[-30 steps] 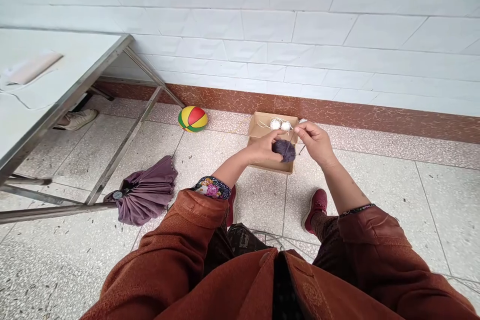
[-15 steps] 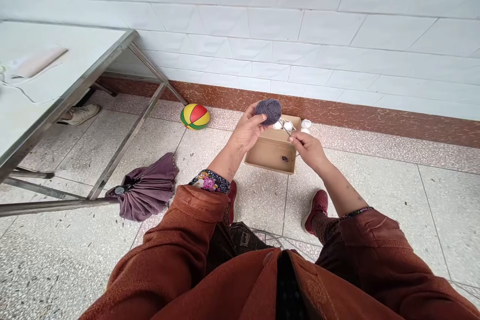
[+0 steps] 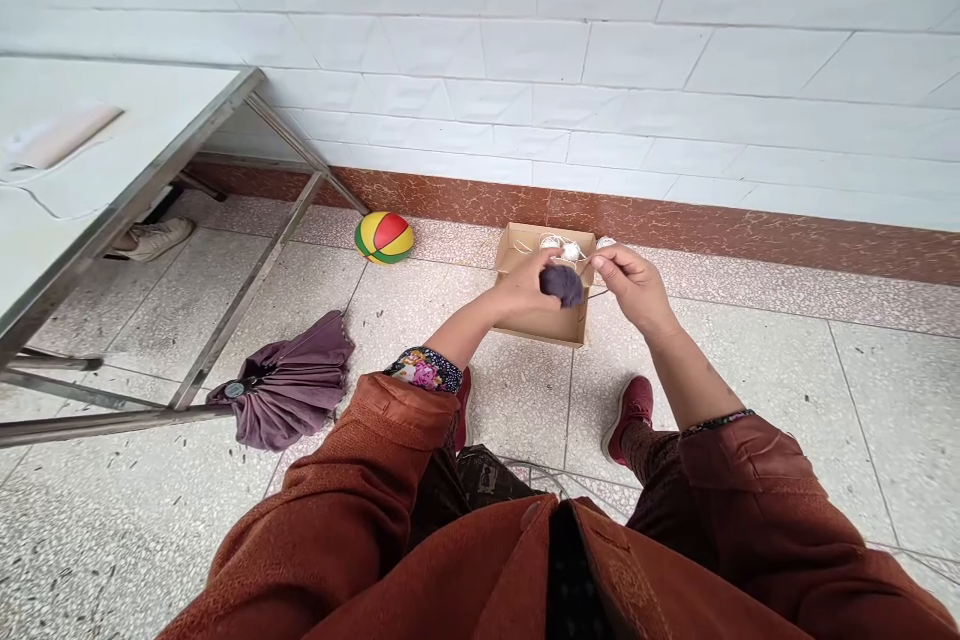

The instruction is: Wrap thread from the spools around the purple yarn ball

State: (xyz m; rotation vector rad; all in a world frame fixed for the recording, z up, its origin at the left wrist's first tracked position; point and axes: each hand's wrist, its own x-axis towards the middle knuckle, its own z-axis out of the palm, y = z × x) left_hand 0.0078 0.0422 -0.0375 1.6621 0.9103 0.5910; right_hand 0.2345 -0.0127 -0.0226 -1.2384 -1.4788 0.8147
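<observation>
A dark purple-grey ball of yarn (image 3: pixel 562 286) is held in my left hand (image 3: pixel 523 284), whose fingers wrap round its left side. Just to the right, my right hand (image 3: pixel 634 286) pinches a strand of yarn (image 3: pixel 587 269) that runs toward the ball. Both hands are in the air over an open cardboard box (image 3: pixel 544 323) on the floor. White yarn balls (image 3: pixel 570 250) lie in the far part of the box, partly hidden behind my left hand. Another white ball (image 3: pixel 604 243) shows beside the box, mostly covered by my right hand.
A red, yellow and green ball (image 3: pixel 384 238) rests near the wall. A folded purple umbrella (image 3: pixel 296 380) lies by the metal-legged table (image 3: pixel 180 110) on the left. Under that table is another person's shoe (image 3: pixel 159 238). My red shoe (image 3: pixel 628 417) stands close to the box.
My left hand has moved down and right with the yarn ball and turned over, its back now upward. My right hand has shifted slightly right and up, still pinching the strand.
</observation>
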